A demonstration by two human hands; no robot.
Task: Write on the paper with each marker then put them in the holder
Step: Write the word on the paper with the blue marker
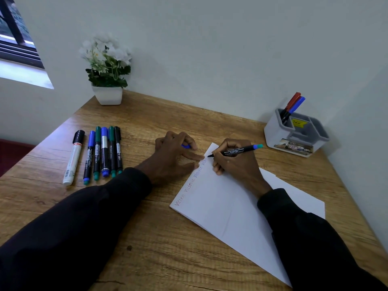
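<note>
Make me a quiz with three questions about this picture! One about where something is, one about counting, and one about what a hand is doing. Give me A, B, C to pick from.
1. Where is the holder?
A. Far right of the table, by the wall
B. Next to the flowers
C. On the paper

2. How many markers stand in the holder?
A. None
B. Two
C. Five

3. What is the right hand doing?
A. Lying flat and empty
B. Holding a marker with its tip on the paper
C. Lifting the flowers

Answers:
1. A: the holder sits far right, while the flowers are back left.
2. B: a red marker and a blue marker stick out of it.
3. B: the marker tip touches the paper at the end of a line of words; the left hand steadies the paper's edge.
</note>
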